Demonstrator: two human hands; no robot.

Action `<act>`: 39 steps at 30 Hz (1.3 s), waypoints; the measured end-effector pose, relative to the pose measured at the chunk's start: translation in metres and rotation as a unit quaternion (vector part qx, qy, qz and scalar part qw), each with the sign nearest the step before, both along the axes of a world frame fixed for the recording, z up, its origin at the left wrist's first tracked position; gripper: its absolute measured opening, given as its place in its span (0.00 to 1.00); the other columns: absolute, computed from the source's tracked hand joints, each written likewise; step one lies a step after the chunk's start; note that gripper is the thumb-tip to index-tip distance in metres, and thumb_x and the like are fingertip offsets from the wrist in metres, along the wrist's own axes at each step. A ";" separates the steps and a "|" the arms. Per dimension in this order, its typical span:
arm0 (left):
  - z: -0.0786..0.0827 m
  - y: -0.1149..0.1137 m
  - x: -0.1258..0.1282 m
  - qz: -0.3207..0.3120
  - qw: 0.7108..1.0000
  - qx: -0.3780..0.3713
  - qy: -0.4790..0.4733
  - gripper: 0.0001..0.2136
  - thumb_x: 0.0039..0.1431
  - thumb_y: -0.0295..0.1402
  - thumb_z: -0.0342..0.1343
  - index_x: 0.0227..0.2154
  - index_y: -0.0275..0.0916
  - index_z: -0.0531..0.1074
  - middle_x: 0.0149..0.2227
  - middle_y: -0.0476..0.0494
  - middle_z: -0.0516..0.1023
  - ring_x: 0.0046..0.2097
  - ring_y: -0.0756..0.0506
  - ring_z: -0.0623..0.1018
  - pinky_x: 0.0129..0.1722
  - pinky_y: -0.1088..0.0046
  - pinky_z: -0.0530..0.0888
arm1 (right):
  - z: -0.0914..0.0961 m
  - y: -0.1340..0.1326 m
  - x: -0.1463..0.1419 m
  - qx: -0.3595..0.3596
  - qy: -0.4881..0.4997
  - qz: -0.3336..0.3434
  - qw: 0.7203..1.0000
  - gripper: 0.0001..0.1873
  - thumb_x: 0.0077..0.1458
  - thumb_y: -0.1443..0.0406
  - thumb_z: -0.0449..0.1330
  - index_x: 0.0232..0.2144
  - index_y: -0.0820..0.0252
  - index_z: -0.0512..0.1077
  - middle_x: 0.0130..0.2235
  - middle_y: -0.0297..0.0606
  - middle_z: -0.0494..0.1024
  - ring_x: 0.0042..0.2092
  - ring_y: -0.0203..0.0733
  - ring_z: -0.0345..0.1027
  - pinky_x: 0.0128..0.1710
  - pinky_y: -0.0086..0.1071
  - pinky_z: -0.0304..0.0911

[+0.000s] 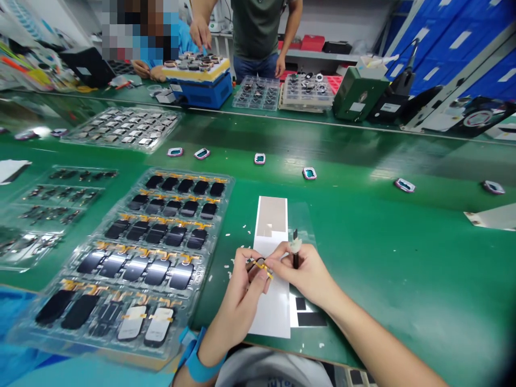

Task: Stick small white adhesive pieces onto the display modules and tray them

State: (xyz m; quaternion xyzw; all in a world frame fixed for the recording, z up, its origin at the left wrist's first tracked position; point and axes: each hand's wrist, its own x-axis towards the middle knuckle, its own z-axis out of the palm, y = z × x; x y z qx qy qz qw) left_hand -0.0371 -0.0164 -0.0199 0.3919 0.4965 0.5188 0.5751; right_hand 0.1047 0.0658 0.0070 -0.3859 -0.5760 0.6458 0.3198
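My left hand (244, 295), a blue strap round its wrist, is closed on a small dark watch-type screen with a yellow flex cable (264, 265). The fingers of my right hand (308, 271) are pinched at the edge of this screen, by the cable. Also gripped in my right hand is a slim dark tool (295, 247) with a pale wrapping, upright; its exact kind cannot be told. Beneath both hands lies a white sheet (272, 317) with a beige upper part. Left of them, a clear plastic tray (205, 269) carries rows of similar black screens with orange flex cables.
Several small watch cases (309, 173) lie spaced across the green bench (403, 258). Further trays of parts (121, 128) are at the left. Two people stand or sit opposite, one hand (200, 33) over a blue box (205, 92). Dark adhesive pieces (311, 319) lie beside the sheet.
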 end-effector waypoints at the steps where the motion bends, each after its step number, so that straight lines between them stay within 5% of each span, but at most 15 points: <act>1: -0.001 0.000 0.000 0.003 1.000 -0.002 -0.004 0.09 0.70 0.42 0.50 0.43 0.46 0.59 0.31 0.54 0.66 0.33 0.50 0.67 0.35 0.75 0.66 | 0.000 -0.001 0.000 0.011 -0.004 -0.009 1.000 0.14 0.51 0.56 0.67 0.23 0.61 0.75 0.14 0.18 0.49 0.18 0.27 0.39 0.18 0.26 0.36; 12: -0.007 0.004 0.003 0.005 0.998 0.033 0.045 0.09 0.71 0.43 0.47 0.42 0.45 0.57 0.27 0.55 0.65 0.28 0.51 0.65 0.29 0.77 0.65 | -0.003 -0.008 -0.003 0.069 -0.018 -0.026 0.997 0.11 0.51 0.61 0.64 0.21 0.59 0.71 0.16 0.21 0.51 0.19 0.29 0.43 0.20 0.27 0.43; 18: 0.003 0.007 -0.004 0.013 0.988 0.042 0.150 0.05 0.72 0.36 0.45 0.40 0.43 0.62 0.30 0.51 0.70 0.33 0.48 0.72 0.35 0.70 0.68 | -0.012 0.017 0.005 0.092 -0.008 -0.093 0.991 0.21 0.60 0.49 0.57 0.25 0.57 0.74 0.29 0.34 0.71 0.33 0.39 0.65 0.36 0.33 0.62; 23: 0.012 0.021 -0.007 -0.046 0.890 0.113 0.440 0.10 0.71 0.31 0.43 0.51 0.41 0.64 0.55 0.35 0.73 0.59 0.36 0.71 0.56 0.52 0.67 | -0.034 0.045 0.009 0.096 -0.019 -0.195 0.976 0.24 0.59 0.44 0.56 0.31 0.57 0.74 0.30 0.35 0.73 0.32 0.39 0.67 0.40 0.36 0.65; 28: 0.011 0.031 -0.002 -0.127 0.822 0.143 0.537 0.13 0.70 0.27 0.43 0.54 0.39 0.62 0.61 0.34 0.71 0.67 0.37 0.64 0.64 0.48 0.62 | -0.048 0.041 0.003 0.066 0.005 -0.213 0.975 0.23 0.51 0.45 0.66 0.34 0.57 0.69 0.29 0.33 0.75 0.29 0.40 0.74 0.38 0.37 0.72; 39: 0.011 0.032 -0.002 -0.144 0.807 0.127 0.558 0.13 0.72 0.29 0.41 0.55 0.40 0.61 0.62 0.37 0.71 0.68 0.40 0.63 0.65 0.46 0.58 | -0.040 0.041 0.000 0.010 0.073 -0.227 0.971 0.22 0.46 0.49 0.71 0.31 0.58 0.71 0.26 0.33 0.78 0.28 0.40 0.77 0.35 0.35 0.75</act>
